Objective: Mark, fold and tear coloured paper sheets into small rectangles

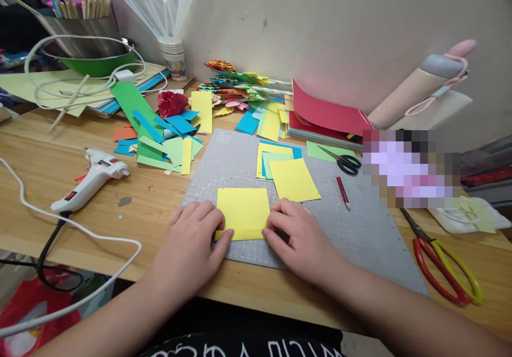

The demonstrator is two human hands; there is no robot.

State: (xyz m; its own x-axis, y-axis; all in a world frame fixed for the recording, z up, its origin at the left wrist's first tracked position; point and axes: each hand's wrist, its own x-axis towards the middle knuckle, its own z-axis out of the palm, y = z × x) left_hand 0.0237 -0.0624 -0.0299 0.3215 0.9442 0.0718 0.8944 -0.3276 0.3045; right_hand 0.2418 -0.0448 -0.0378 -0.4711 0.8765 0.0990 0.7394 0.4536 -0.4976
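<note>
A yellow paper square (243,210) lies on the grey cutting mat (360,229), with its near edge folded up into a narrow strip. My left hand (192,239) pinches the strip's left end, fingers curled, thumb on the fold. My right hand (298,237) pinches the right end the same way. Just behind the sheet lies a second yellow sheet (294,179) on top of a small stack of blue and green papers (276,157).
A white glue gun (90,178) with its cord lies at the left. Black scissors (343,160) and a red pencil (343,192) rest on the mat; red-and-yellow shears (444,263) lie at the right. Scattered coloured paper scraps (164,133) and folded pieces (236,85) fill the back.
</note>
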